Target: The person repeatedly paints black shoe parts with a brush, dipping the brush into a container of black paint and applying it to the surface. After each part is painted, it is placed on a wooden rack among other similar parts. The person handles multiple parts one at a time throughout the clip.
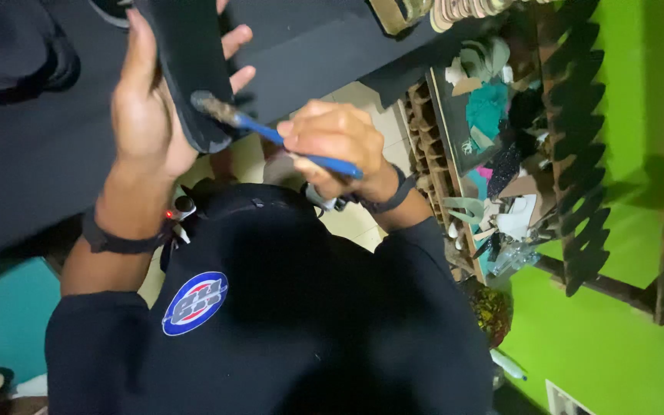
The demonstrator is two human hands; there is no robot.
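Note:
My left hand grips a flat black sole-shaped piece, holding it upright in front of my chest. My right hand is closed around a blue-handled brush. The brush's dark bristle tip touches the lower edge of the black piece. Both wrists wear dark bands, and a small device with a red light sits near my left wrist.
A black work table runs across the upper left. To the right, a wooden rack holds scraps of coloured material. A bright green wall with dark leaf-shaped cutouts stands at far right. My black shirt fills the bottom.

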